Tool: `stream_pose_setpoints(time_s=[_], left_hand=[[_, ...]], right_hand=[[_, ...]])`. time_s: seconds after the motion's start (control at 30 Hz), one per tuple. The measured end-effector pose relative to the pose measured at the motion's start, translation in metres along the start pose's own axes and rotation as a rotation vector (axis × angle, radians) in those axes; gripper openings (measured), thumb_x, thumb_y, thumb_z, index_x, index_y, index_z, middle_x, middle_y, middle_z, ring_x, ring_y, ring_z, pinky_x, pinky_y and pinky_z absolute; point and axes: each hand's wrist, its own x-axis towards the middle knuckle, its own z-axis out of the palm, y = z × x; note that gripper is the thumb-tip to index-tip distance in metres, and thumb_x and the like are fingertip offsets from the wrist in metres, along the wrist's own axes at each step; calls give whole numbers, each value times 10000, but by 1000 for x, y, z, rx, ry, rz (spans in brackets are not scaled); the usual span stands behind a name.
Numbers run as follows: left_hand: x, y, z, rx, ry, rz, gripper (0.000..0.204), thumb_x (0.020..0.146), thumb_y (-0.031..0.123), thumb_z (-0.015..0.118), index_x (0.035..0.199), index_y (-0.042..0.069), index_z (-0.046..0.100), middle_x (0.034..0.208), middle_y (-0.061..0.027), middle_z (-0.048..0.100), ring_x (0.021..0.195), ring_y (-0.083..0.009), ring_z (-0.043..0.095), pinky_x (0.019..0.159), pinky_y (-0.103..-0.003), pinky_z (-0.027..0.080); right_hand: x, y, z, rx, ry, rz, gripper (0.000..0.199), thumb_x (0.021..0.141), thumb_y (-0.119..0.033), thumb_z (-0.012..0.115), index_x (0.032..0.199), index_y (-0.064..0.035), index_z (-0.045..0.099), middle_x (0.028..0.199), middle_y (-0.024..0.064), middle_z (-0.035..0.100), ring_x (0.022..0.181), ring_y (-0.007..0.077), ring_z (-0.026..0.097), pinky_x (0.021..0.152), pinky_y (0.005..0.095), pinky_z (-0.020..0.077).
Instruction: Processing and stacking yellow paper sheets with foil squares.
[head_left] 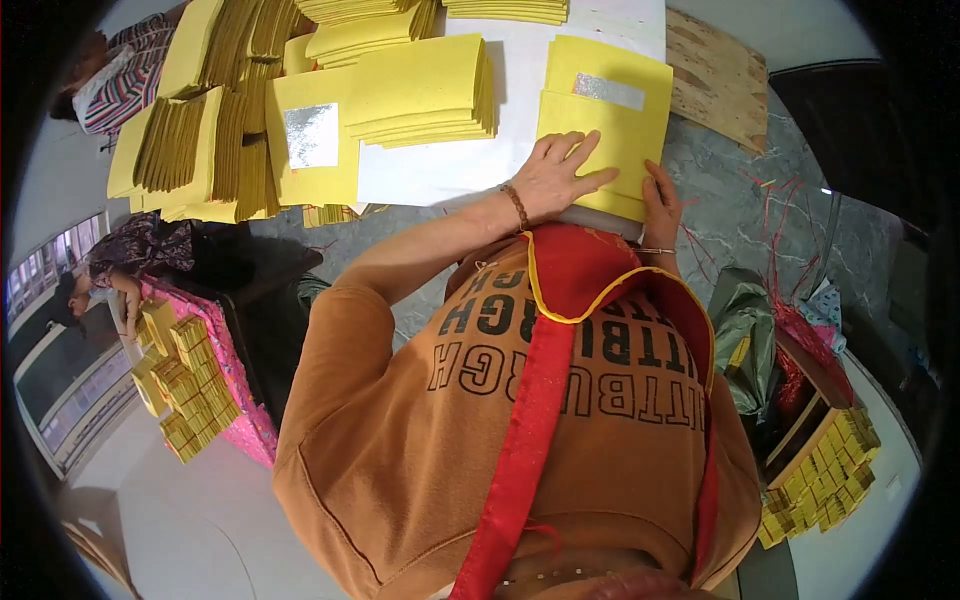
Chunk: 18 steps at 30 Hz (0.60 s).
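Left grip [562, 177] spread over yellow paper [602, 125], which lies under it on the worktop [430, 175]; right grip [661, 210] at paper's right edge, can't tell if pinching. Likely folding: square edges first, then press crease evenly.

Topmost yellow stacks [505, 11] cut off above, right forearm [661, 263] mostly hidden behind the red apron [585, 268]

Overlapping yellow paper sheets [624, 135], silver patch [608, 91] exposed, flat at white tabletop's right end.
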Motion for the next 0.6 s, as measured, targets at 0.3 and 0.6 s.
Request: stream_pose_setpoints(time_s=[0.3,0.6], left_hand=[[17,3,-11,294,-91,131,461,751,153,484,1181,-14,490,1128,-212,527,950,-249,517,780,-329,411],[30,-29,-113,44,204,93,424,702,80,530,1122,28,547,1121,-104,570,914,-214,537,757,-310,415]], right_hand=[[3,-12,0,-62,-15,8,273,885,-81,469,1131,-24,571,1274,121,457,1217,208,376,1010,297,262],[21,-92,42,-307,283,-481,351,931,-237,434,1184,-3,505,1163,81,542,1068,165,495,896,280,375]])
